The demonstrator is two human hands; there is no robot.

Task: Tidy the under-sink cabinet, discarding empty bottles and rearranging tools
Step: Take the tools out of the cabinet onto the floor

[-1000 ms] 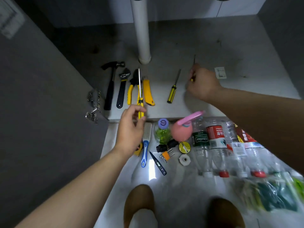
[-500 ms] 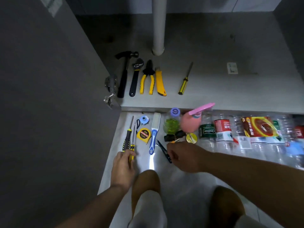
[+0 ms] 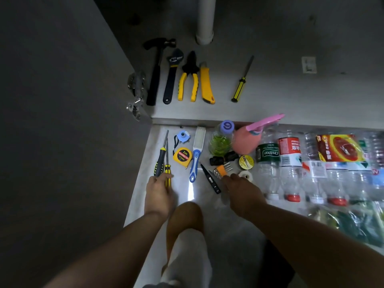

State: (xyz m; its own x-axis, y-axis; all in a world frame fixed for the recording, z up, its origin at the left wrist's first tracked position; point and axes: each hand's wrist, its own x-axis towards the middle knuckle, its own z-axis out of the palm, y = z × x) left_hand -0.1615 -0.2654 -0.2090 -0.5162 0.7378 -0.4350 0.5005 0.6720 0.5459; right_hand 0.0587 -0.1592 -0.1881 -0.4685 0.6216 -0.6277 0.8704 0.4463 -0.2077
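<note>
Grey cabinet base (image 3: 280,96), pale room floor (image 3: 224,229), white drainpipe (image 3: 204,15)

Both bare forearms reach forward from the lower edge, one on each side of the bent knee (image 3: 185,215). The left hand (image 3: 159,194) lies just left of the knee, back up and wrist straight. Its fingers are curled round the handles of two screwdrivers (image 3: 159,163), which point away from the body. The right hand (image 3: 243,192) lies just right of the knee and slightly farther forward, back up, knuckles leading, fingers bent downward. Whether its fingertips touch or hold anything cannot be told. The right forearm slants in from the lower right.
</note>
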